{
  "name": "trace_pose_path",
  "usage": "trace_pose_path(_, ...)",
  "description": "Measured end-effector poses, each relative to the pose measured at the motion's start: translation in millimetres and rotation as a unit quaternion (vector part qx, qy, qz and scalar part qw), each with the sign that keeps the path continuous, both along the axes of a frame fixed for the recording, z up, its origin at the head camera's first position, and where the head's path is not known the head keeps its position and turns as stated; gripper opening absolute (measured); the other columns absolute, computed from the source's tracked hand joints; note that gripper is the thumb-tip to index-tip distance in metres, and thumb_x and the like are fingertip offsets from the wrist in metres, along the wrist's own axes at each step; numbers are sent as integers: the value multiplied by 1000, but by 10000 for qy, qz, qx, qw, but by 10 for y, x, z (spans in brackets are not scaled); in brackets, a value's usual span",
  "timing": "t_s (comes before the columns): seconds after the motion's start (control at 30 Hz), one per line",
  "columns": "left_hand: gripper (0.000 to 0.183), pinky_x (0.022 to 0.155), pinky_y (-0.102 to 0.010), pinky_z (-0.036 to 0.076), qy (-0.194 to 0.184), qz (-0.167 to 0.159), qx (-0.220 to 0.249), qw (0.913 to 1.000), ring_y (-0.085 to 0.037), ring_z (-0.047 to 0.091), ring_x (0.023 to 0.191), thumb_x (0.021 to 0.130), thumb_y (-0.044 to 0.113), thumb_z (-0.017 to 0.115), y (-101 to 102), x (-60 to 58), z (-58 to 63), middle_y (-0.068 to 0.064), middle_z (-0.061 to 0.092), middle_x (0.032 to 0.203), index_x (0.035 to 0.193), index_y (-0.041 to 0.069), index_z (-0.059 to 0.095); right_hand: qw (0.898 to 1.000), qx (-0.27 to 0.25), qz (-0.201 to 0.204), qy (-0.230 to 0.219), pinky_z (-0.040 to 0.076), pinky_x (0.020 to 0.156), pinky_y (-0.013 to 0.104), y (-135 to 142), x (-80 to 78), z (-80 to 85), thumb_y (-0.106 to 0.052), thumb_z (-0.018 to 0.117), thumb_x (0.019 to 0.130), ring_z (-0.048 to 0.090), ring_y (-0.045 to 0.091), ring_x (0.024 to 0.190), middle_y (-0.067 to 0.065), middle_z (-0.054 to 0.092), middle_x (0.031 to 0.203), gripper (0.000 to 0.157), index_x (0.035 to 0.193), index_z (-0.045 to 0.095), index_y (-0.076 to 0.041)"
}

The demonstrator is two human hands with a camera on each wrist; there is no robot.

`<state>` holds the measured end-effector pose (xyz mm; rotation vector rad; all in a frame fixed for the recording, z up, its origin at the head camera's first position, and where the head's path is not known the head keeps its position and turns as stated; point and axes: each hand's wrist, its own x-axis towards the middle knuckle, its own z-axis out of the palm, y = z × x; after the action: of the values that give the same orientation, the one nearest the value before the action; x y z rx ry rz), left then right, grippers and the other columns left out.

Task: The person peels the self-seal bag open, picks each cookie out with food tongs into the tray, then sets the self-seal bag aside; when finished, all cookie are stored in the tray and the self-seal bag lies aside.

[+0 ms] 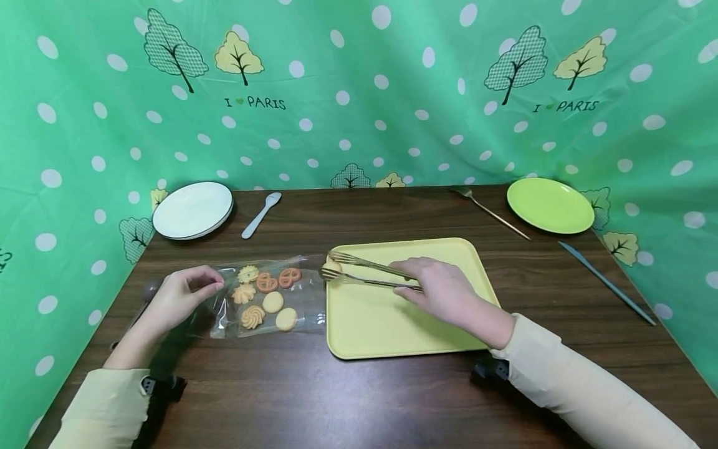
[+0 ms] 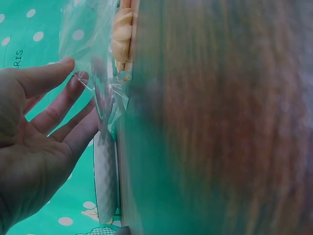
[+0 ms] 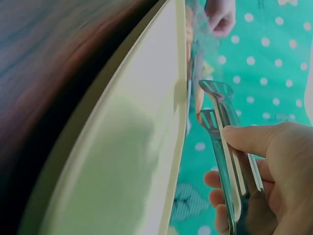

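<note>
My left hand (image 1: 178,298) pinches the open-looking left edge of a clear plastic bag (image 1: 311,312) between thumb and forefinger; the left wrist view shows the film at the fingertips (image 2: 67,63). Inside the bag lie several cookies, among them pretzel-shaped ones (image 1: 267,282), plain round ones (image 1: 273,302) and a swirled one (image 1: 252,317). My right hand (image 1: 440,290) grips gold-coloured metal tongs (image 1: 370,264). Between the tong tips sits a pale round cookie (image 1: 332,265), above the upper left corner of a yellow tray (image 1: 392,337).
White plates (image 1: 193,209) and a pale spoon (image 1: 261,216) lie at the back left. Towards the back right are a gold fork (image 1: 493,215), a green plate (image 1: 550,204) and a blue knife (image 1: 608,284). Something dark, partly hidden, lies behind my left wrist.
</note>
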<state>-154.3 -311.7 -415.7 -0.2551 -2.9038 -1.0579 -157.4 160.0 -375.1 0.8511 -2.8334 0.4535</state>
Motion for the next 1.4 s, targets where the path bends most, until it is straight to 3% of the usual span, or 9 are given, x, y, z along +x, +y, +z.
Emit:
trace_pose_path(0.27, 10, 65, -23, 45, 102, -25, -96, 9999, -11, 58, 77, 90, 20, 66, -5, -13, -5, -1, 67, 89, 94, 12, 68, 9997, -25, -248, -7, 51, 77, 44, 268, -39, -123, -35, 73, 83, 64, 24, 105, 4, 68, 114, 43, 122, 64, -18)
trace_pose_path(0.6, 10, 65, -23, 45, 50, 9, -54, 10000, -11, 57, 78, 90, 21, 66, 6, 0, 8, -3, 68, 91, 95, 12, 68, 9995, 66, -282, -136, 51, 77, 45, 311, -83, -171, -38, 74, 81, 64, 23, 103, 4, 67, 114, 51, 126, 60, -18)
trace_pose_path(0.83, 10, 65, -23, 45, 87, 74, 0, 9999, -10, 57, 78, 90, 21, 67, 14, 1, 4, -3, 67, 90, 93, 12, 68, 9999, -34, 80, -79, 51, 79, 45, 116, -28, -103, -36, 72, 83, 63, 22, 107, 4, 67, 115, 44, 122, 63, -20)
trace_pose_path(1.17, 9, 64, -23, 46, 132, 23, -46, 9999, -12, 58, 77, 90, 21, 66, -16, 7, -5, -2, 68, 90, 94, 13, 68, 9972, 534, 457, 255, 51, 60, 37, -337, -76, -65, -36, 69, 86, 64, 16, 100, -4, 68, 111, 38, 121, 63, -25)
trace_pose_path(1.4, 10, 63, -23, 46, 145, 7, -32, 9999, -9, 58, 77, 90, 23, 66, -10, 3, -5, -1, 68, 90, 94, 14, 68, 9953, 735, 481, 398, 49, 53, 35, -467, -139, -59, -35, 70, 86, 65, 17, 96, -4, 68, 110, 36, 120, 64, -24)
